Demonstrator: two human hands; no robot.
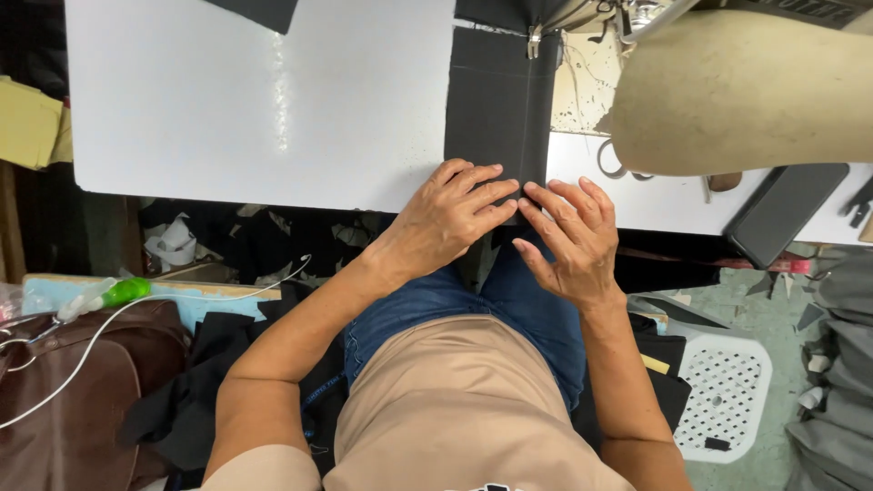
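Dark cloth [498,100] lies flat on the white table [255,100], running from the near edge up to the presser foot [534,41] of the sewing machine [727,91], whose cream body fills the top right. Left hand [446,218] lies palm-down on the cloth's near end at the table edge, fingers together and flat, pressing, not gripping. Right hand [568,241] is just beside it, fingers spread slightly, fingertips touching the cloth's near right corner; nothing clamped in it. The two hands almost touch at the fingertips. Another dark scrap [259,11] sits at the table's top edge. Table surface is glossy with a light glare streak. Scissors [611,162] lie beside the machine base, partly hidden, and a black phone [782,211] rests on the table's right end. Below the table: dark fabric offcuts [236,236] piled on the floor, a brown bag [82,391] at left with a white cable [136,305] across it, and a white perforated stool [727,382] at right. Grey cloth [841,364] is heaped at far right, and the floor there is greenish with scraps.
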